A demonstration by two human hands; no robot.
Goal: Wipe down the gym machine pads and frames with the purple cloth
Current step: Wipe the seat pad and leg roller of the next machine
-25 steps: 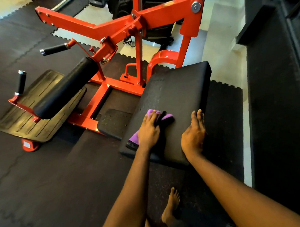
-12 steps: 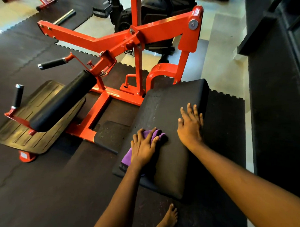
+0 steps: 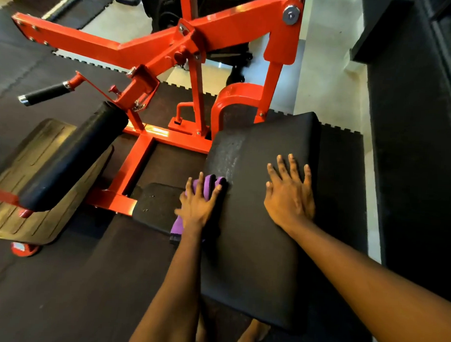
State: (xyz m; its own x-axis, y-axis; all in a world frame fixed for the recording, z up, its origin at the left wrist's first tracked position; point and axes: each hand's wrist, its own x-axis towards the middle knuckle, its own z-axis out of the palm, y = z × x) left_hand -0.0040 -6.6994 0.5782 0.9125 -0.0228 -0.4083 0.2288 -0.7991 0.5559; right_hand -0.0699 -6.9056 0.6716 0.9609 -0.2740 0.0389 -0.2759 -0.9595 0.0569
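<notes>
Dark rubber floor mats [image 3: 61, 293] cover most of the ground, with the jigsaw edges showing where they meet the pale floor at the back. On top sits the orange-red machine frame [image 3: 152, 48], its long arm running from the upper left to a pivot bolt at the top right, base rails lower down in the middle. The big black pad [image 3: 254, 261] is the main thing up close, tilted and stretching from the frame's curved bracket down toward the camera, with a lighter speckled patch near its upper left corner. Off to the left there's a ribbed footplate [image 3: 34, 202] with a black roller pad [image 3: 74, 155] lying across above it, and a small black pad [image 3: 154, 204] tucked just beside the big one's left edge. Right hand [image 3: 290, 198] is flat on the big pad, palm down, fingers straight and a little spread, holding nothing. Left hand [image 3: 196, 205] is pressing flat too, fingers spread wide, on the purple cloth [image 3: 208, 181]. The cloth sits right at the big pad's left edge, bunched under the fingers, with its lower end hanging off the side by the wrist. The two hands are apart, not touching. A black handle grip [image 3: 43, 94] sticks out at the left, and a bare foot [image 3: 249, 335] peeks out at the bottom.
</notes>
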